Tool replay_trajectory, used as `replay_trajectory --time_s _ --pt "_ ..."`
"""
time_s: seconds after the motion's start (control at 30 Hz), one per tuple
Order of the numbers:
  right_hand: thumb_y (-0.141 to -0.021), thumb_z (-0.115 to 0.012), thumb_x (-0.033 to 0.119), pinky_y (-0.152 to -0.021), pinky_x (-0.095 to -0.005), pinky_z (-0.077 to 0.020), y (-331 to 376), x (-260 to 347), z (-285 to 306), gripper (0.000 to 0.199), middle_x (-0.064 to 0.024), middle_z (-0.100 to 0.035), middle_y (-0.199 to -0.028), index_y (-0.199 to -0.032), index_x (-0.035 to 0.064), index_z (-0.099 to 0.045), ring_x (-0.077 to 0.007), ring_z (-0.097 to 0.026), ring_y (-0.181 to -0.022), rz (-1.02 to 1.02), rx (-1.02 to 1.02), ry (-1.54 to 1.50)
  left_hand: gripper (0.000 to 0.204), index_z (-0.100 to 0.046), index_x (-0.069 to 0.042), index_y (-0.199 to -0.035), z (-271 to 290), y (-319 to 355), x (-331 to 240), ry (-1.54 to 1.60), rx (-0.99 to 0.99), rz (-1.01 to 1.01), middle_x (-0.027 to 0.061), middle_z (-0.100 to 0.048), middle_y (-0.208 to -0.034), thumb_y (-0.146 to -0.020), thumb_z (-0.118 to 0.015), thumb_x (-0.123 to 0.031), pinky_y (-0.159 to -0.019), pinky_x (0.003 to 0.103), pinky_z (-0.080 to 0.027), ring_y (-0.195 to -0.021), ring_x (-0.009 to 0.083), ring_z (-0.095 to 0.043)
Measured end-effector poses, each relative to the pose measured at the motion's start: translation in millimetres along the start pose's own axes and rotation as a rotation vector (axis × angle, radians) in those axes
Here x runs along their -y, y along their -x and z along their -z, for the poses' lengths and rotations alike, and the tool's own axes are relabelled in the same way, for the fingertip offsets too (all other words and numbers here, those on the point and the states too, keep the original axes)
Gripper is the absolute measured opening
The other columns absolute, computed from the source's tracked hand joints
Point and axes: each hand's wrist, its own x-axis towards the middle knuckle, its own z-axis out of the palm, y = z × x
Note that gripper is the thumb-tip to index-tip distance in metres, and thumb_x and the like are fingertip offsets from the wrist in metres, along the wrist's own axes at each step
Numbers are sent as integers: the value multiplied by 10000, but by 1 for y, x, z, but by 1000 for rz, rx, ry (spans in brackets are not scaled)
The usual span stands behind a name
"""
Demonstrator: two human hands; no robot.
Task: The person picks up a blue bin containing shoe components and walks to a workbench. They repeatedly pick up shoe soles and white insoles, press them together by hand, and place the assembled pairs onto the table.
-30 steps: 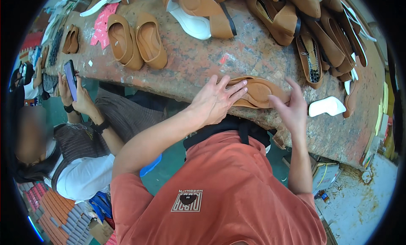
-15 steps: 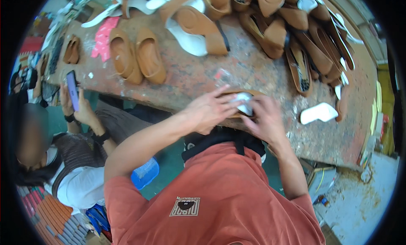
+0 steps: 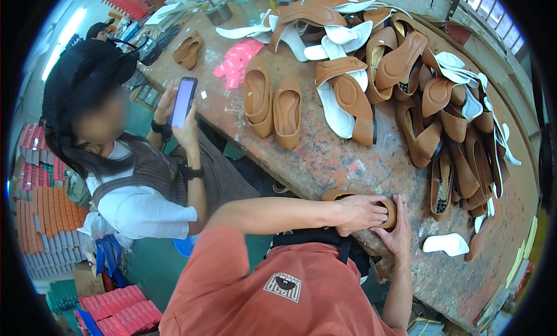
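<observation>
A tan flat shoe (image 3: 338,194) lies sideways at the near edge of the worktable. My left hand (image 3: 361,213) reaches across it, fingers bent down into the opening and the palm over the middle. Around the other end of the shoe my right hand (image 3: 398,227) is closed, with its thumb at the near side and its fingers along the outer side. The inside under my left fingers is hidden. A white insole-shaped piece (image 3: 445,244) lies flat to the right of my right hand.
Tan shoes (image 3: 419,130) and loose insoles (image 3: 351,98) are heaped at the back right. A pair of tan flats (image 3: 287,112) stands farther left, near pink pieces (image 3: 237,62). At my left, a person holds a phone (image 3: 183,103) close to the table edge (image 3: 261,162).
The view has swung toward the left and up. The white piece seen between my hands in the shoe no longer shows; my left fingers now reach into the opening.
</observation>
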Motion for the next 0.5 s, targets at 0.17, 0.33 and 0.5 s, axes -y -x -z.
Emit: replay_trajectory --time_s 0.17,0.33,0.5 --pt "-644 -988 246 -1213 -521 -408 0 25 16 970 -112 -620 -1538 -1512 92 -585 -387 -521 -1460 178 -2 111 911 -476 -128 -1583 38 77 -2 675 -47 725 184 -524 -1585 -766 -873 -192 -1192 523 -469 -1439 378 -547" --pt "-727 -911 286 -1165 -528 -426 -15 47 66 559 -93 -709 -1382 -1239 112 -766 -353 -580 -1385 257 219 577 687 -571 -127 -1437 102 29 6 845 -727 455 199 -536 -1468 -807 -843 -85 -1145 483 -497 -1368 416 -570" --pt "-727 -824 106 -1172 -477 -463 -22 70 94 791 -96 -621 -1463 -1481 159 -589 -319 -563 -1416 112 260 115 603 -637 -119 -1348 115 -27 14 764 -808 110 190 -561 -1398 -781 -799 10 -1135 479 -489 -1342 425 -569"
